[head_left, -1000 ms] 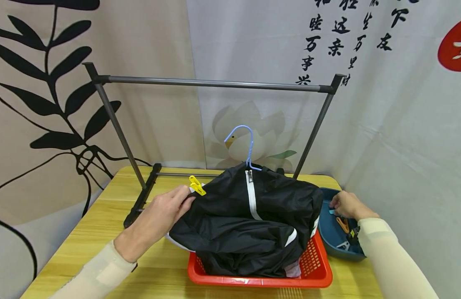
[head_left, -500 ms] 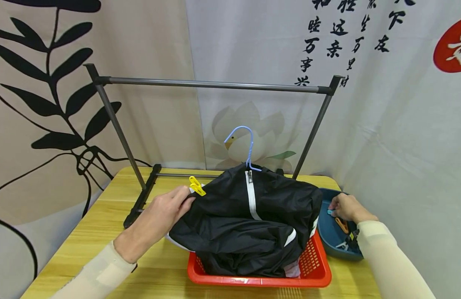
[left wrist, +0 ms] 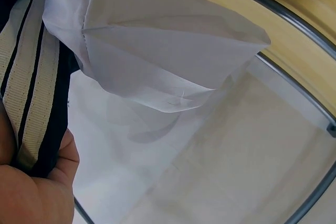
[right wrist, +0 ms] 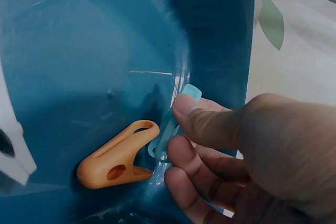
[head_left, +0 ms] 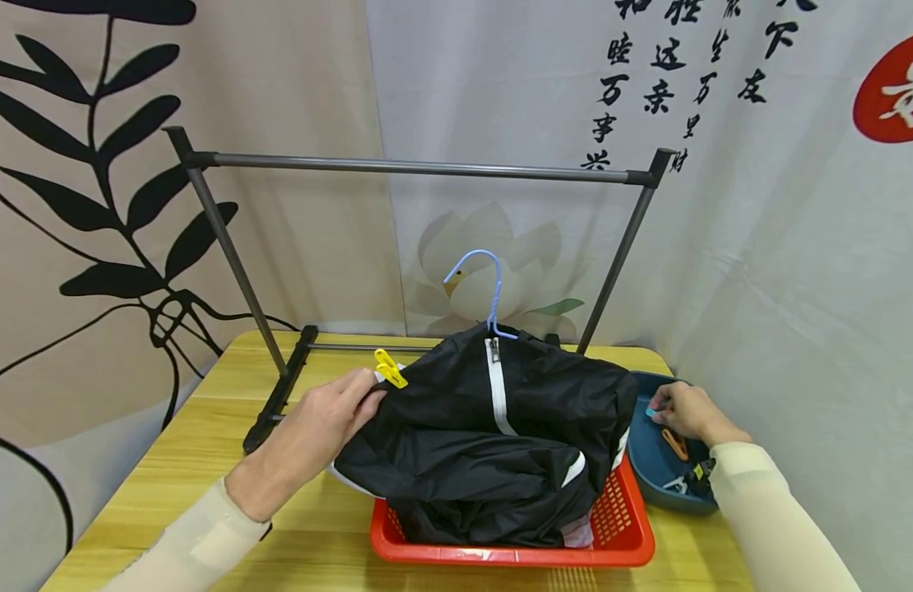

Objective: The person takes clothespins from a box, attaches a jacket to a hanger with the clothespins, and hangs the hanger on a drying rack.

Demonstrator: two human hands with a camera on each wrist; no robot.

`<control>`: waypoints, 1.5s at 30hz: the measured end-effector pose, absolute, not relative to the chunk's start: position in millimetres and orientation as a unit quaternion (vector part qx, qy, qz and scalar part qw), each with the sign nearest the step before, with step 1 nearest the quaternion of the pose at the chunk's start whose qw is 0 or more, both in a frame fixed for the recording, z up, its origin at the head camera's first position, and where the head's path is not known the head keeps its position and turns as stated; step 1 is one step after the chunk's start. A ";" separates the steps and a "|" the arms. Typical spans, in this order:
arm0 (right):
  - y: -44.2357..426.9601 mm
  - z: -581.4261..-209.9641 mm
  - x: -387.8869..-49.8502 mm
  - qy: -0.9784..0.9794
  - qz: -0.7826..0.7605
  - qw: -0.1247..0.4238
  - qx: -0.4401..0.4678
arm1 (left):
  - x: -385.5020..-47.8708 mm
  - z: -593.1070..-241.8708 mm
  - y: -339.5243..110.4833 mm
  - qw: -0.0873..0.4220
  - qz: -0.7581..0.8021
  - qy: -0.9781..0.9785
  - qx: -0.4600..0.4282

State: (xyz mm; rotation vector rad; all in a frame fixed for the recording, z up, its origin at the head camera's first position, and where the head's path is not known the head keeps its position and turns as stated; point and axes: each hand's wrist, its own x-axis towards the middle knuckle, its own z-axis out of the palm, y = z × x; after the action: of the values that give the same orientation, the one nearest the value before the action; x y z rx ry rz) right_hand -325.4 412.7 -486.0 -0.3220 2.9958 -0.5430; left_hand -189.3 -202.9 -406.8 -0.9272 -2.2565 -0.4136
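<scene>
My left hand (head_left: 319, 423) grips the edge of a black jacket (head_left: 442, 464) with a white zipper strip. The jacket hangs on a blue hanger (head_left: 497, 284), and a yellow clothespin (head_left: 391, 370) is clipped at its left shoulder. In the left wrist view, thumb and fingers hold dark fabric with cream striped trim (left wrist: 31, 72), beside the pale lining (left wrist: 152, 40). My right hand (head_left: 692, 413) is inside a blue basin (head_left: 649, 464). Its thumb and fingers pinch a teal clothespin (right wrist: 167, 135), partly hidden by the fingers. An orange clothespin (right wrist: 115, 158) lies just beside it.
Under the jacket stands a red basket (head_left: 516, 556) on the wooden table (head_left: 308, 526). Behind rises a grey metal rack (head_left: 419, 167) with a horizontal top bar. White (right wrist: 16, 145) and black clips (head_left: 699, 475) also lie in the basin. Printed curtains surround the table.
My right hand has lifted slightly and shifted a little left in the basin, with the teal clothespin between its fingers. The left hand and jacket stay where they were.
</scene>
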 end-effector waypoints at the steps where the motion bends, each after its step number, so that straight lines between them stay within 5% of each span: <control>1: 412.4 -485.6 -325.0 0.978 -0.179 0.038 -0.102 | -189.4 -406.7 -202.8 0.327 -0.158 -0.862 -0.354; 25: 392.6 -464.3 -311.2 0.966 -0.221 -0.063 -0.120 | -191.2 -408.3 -199.4 0.350 -0.163 -0.848 -0.364; 45: 367.3 -427.1 -284.1 0.956 -0.259 -0.092 -0.098 | -191.1 -408.7 -199.2 0.352 -0.160 -0.847 -0.365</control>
State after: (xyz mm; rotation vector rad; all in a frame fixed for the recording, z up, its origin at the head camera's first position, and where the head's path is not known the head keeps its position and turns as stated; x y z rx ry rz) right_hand -284.1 367.3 -427.1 -0.3288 3.1937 -0.8652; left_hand -191.1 -199.2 -408.7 -0.9455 -2.1911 -0.4129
